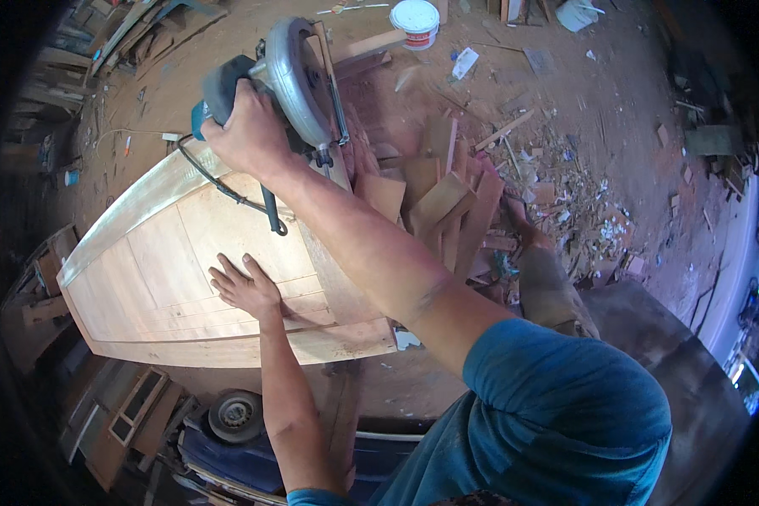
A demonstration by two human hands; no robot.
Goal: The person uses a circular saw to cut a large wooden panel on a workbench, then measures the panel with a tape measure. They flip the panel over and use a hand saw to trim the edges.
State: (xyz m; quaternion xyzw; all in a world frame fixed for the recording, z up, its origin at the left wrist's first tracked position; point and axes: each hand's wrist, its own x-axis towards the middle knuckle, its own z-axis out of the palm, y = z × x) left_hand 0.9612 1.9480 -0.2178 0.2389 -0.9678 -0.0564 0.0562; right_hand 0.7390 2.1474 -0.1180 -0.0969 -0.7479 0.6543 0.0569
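My right hand (251,135), reaching far across my body, is wrapped round the rear handle of a circular saw (298,80) with a grey metal guard and a dark teal motor housing. The saw is over the far right end of a pale wooden panel (156,240), seemingly a door. Whether its blade touches wood is hidden. A dark cord (219,187) loops from the saw over the panel's far edge. Nearer to me, my left hand (246,287) lies flat on the panel with fingers spread, holding nothing.
Wood offcuts (434,198) pile up right of the panel. A white bucket (415,23) stands beyond them. Scraps and litter (611,223) cover the floor at right. Below the panel are a wheel (235,415) and a dark blue vehicle body (232,455). Planks (131,38) lie at far left.
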